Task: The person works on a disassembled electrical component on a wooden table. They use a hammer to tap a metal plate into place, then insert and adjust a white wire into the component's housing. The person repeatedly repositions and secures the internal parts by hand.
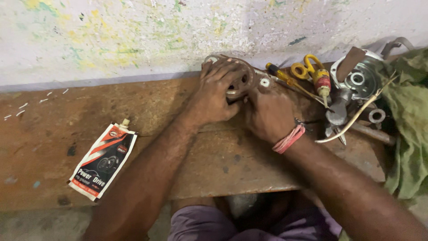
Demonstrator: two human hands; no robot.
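Nearest the camera are the person's purple-clad lap and two bare forearms, reaching forward over a worn wooden bench (58, 111). At the far edge of the bench, against the paint-flecked wall (133, 35), sits a round, rusty metal disc (243, 80) with holes through its face and a dark rim. The left hand (216, 93) lies over the disc's left side, fingers spread and curled down onto it, gripping it from above. The right hand (267, 114), with a pink thread band at the wrist, presses against the disc's lower right edge; how far its fingers are closed cannot be told. A pouch with a spout (102, 160) lies well to the left. Yellow-handled scissors (307, 67), a screwdriver (287, 80) and a green cloth (410, 120) lie to the right.
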